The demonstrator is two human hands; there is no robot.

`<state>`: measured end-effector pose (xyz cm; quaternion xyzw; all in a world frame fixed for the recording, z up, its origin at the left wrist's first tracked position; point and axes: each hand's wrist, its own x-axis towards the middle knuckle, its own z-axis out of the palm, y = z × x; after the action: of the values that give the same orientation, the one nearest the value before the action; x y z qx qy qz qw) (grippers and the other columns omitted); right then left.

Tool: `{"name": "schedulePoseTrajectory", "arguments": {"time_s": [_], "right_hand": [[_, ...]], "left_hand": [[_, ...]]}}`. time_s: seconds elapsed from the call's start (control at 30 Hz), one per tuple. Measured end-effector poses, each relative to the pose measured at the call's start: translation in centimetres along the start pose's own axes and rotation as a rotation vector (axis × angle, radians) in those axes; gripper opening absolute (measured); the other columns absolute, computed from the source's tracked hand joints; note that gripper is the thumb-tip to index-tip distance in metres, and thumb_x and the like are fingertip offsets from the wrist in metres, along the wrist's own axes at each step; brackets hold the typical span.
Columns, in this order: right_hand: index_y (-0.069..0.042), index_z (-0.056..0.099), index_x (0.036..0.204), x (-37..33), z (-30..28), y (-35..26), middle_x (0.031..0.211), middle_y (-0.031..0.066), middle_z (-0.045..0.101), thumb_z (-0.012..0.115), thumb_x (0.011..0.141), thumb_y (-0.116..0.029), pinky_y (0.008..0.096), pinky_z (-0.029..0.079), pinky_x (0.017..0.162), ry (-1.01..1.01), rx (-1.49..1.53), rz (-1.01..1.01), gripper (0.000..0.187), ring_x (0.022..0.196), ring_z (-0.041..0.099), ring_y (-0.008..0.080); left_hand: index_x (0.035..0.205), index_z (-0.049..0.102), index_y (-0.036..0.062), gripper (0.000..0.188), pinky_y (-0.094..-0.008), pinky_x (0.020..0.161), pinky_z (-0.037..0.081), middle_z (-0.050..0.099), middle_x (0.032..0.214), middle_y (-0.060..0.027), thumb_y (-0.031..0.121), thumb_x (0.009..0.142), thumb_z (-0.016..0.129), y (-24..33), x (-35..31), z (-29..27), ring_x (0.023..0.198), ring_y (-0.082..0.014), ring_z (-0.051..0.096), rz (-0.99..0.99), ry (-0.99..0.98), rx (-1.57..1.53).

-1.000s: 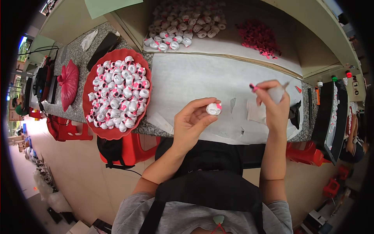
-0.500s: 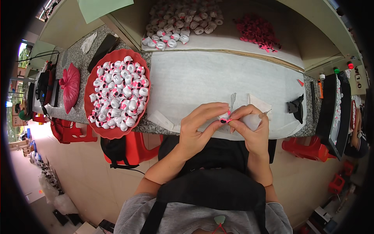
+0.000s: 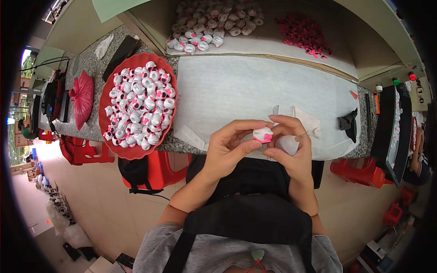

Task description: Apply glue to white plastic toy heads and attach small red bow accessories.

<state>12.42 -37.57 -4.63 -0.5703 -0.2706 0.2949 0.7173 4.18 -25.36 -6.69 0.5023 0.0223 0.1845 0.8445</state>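
Observation:
My left hand (image 3: 224,148) pinches a small rounded white plastic piece (image 3: 260,133) between thumb and fingertips. A bright pink part (image 3: 266,138) sits on its side and lower edge. Close on the right, my right hand (image 3: 298,159) curls round a small translucent squeeze bottle (image 3: 287,144) with a thin needle-like tip, lying in the palm. The right thumb and forefinger are apart, near the white piece; I cannot tell whether they touch it. Both hands are above the near edge of the white sheet (image 3: 236,91).
At left stands a red scalloped tray (image 3: 108,84) heaped with white-and-pink pieces. The shelf behind holds white pieces (image 3: 218,20) and a pile of pink parts (image 3: 302,34). A crumpled black scrap (image 3: 348,123) and a white cloth (image 3: 307,120) lie at right; a pink bag (image 3: 83,100) lies far left.
The white piece has been turned, so its pink side shows and the black spot no longer does. My right thumb and forefinger have spread away from the pink part they were pressed against.

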Motion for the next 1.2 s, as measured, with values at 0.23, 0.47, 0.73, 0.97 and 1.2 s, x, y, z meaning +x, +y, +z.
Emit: {"name": "schedulePoseTrajectory", "arguments": {"time_s": [0.23, 0.47, 0.73, 0.97, 1.2], "right_hand": [[0.002, 0.055, 0.089, -0.2, 0.2, 0.4, 0.075, 0.0050, 0.055, 0.061, 0.064, 0.005, 0.0182, 0.040, 0.050, 0.030, 0.084, 0.016, 0.026, 0.060, 0.049, 0.0076], [0.003, 0.054, 0.086, -0.4, 0.3, 0.9, 0.070, 0.0074, 0.055, 0.062, 0.064, 0.004, 0.0191, 0.041, 0.049, 0.011, 0.151, -0.025, 0.023, 0.057, 0.052, 0.0099], [0.003, 0.054, 0.087, -0.4, 0.3, 0.9, 0.068, 0.0072, 0.055, 0.062, 0.065, 0.003, 0.0190, 0.042, 0.048, 0.053, 0.186, -0.003, 0.023, 0.057, 0.052, 0.0095], [0.003, 0.053, 0.091, -0.1, 0.4, 0.6, 0.067, 0.0063, 0.055, 0.058, 0.067, 0.005, 0.0184, 0.041, 0.048, 0.061, 0.118, 0.033, 0.024, 0.056, 0.051, 0.0087], [0.005, 0.050, 0.089, -0.5, 1.4, 0.5, 0.070, 0.0104, 0.054, 0.055, 0.065, 0.008, 0.0209, 0.043, 0.048, 0.173, 0.164, 0.023, 0.025, 0.056, 0.052, 0.0129]], "left_hand": [[0.095, 0.051, -0.0031, 0.023, -0.0302, 0.083, 0.039, 0.049, 0.103, -0.0161, -0.005, 0.072, 0.052, -0.2, -0.2, -0.4, 0.097, -0.0217, 0.048, -0.041, -0.088, -0.112], [0.092, 0.054, -0.0017, 0.020, -0.0305, 0.081, 0.040, 0.052, 0.099, -0.0160, -0.004, 0.072, 0.053, -0.4, 0.1, -0.5, 0.095, -0.0223, 0.049, 0.066, -0.135, -0.066], [0.097, 0.052, -0.0023, 0.024, -0.0295, 0.082, 0.040, 0.051, 0.101, -0.0152, -0.003, 0.073, 0.052, -0.1, 0.0, -0.4, 0.095, -0.0200, 0.049, -0.044, -0.119, -0.104], [0.100, 0.050, -0.0026, 0.026, -0.0298, 0.083, 0.039, 0.051, 0.103, -0.0141, -0.004, 0.074, 0.050, -0.5, 0.0, -0.3, 0.096, -0.0196, 0.048, 0.028, -0.068, 0.003], [0.101, 0.048, -0.0039, 0.024, -0.0288, 0.072, 0.044, 0.051, 0.101, -0.0151, -0.003, 0.077, 0.046, 0.2, -0.2, -0.1, 0.089, -0.0174, 0.050, -0.064, -0.086, -0.101]]}}
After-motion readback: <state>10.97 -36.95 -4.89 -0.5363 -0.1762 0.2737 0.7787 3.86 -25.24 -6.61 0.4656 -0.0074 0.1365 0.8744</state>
